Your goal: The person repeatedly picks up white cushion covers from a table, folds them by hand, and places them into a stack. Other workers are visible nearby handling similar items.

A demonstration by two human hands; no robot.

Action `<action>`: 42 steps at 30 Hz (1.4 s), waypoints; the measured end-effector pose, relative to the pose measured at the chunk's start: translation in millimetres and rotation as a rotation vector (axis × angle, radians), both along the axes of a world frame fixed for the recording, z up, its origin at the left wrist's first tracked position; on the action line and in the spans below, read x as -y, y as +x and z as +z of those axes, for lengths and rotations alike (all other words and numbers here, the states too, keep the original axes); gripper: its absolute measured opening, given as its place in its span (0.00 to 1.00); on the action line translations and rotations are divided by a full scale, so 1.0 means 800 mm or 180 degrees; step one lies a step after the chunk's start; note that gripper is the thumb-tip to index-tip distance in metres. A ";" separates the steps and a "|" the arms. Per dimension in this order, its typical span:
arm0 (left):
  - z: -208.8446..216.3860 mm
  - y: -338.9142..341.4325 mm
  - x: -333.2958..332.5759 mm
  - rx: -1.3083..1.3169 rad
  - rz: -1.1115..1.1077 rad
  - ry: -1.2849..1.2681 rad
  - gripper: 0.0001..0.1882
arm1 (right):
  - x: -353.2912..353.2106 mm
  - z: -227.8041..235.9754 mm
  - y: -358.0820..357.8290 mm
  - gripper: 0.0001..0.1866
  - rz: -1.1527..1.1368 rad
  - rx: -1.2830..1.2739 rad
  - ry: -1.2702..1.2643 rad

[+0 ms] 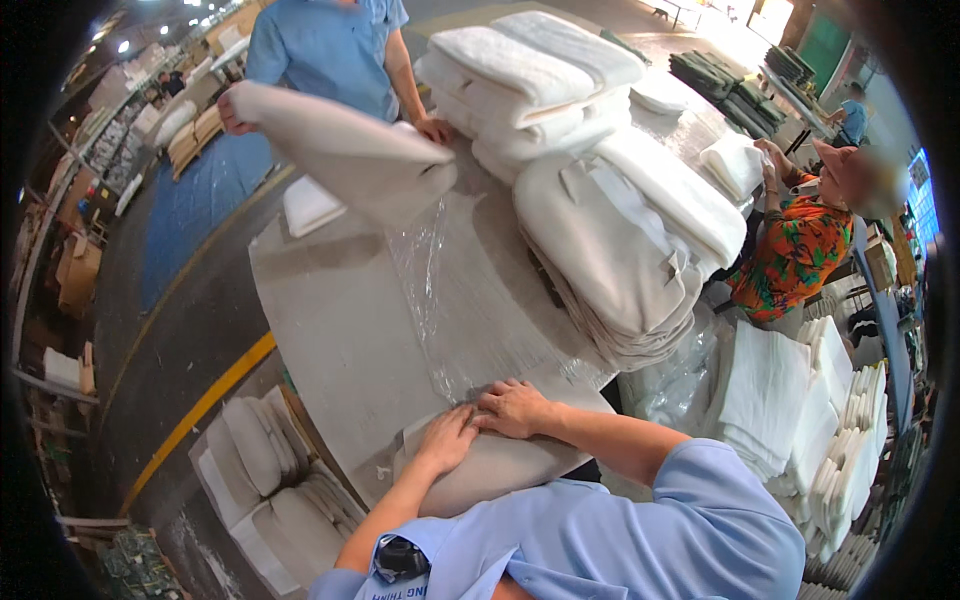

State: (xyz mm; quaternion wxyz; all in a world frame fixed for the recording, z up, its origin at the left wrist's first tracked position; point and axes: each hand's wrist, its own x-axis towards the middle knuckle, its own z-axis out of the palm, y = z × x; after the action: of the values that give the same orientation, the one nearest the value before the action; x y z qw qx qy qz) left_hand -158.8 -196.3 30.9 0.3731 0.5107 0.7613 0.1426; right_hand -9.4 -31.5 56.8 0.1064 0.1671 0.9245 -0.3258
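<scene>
Head view, looking down over a grey work table (330, 320).

Left hand (447, 440): flat, fingers together and slightly extended, palm pressed on the top of a beige cushion cover (500, 465) that lies at the near edge of the table, directly against the person's chest. Not pinching; no fold of cloth is visible between the fingers.

Right hand (515, 407): also palm down, fingers loosely spread, resting on the far upper edge of the same cover, where it meets a sheet of clear plastic film (440, 290). Fingertips point left and touch or nearly touch the left hand.

Key relation: the cover lies under both hands, its long axis running left to right along the table edge. The film stretches away from the hands toward the far side of the table. The right hand is the nearer one to the film's near end; the left sits just behind it on the cloth.

Surroundings: a tall stack of folded beige covers (615, 260) stands to the right on the table, with white padded inserts (535, 75) piled behind. Across the table a co-worker in a blue shirt (325, 50) holds up another beige cover (345, 150).
</scene>
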 end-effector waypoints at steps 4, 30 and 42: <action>0.007 -0.005 -0.008 0.0131 -0.0023 0.0123 0.31 | -0.050 -0.029 0.016 0.30 0.0143 0.0418 -0.0386; 0.025 -0.052 0.152 0.1636 0.1916 0.0228 0.25 | -0.100 0.018 0.182 0.30 -0.0850 0.0285 -0.1656; 0.011 -0.052 0.119 0.2466 0.2630 0.0271 0.22 | -0.106 0.032 0.156 0.32 -0.0506 0.0684 -0.1346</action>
State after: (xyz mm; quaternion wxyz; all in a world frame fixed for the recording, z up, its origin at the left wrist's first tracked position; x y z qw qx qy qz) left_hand -200.8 -291.8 40.0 0.5175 0.0954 0.6990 0.4842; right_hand 115.4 53.4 82.7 0.2107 0.2470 0.8031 -0.4997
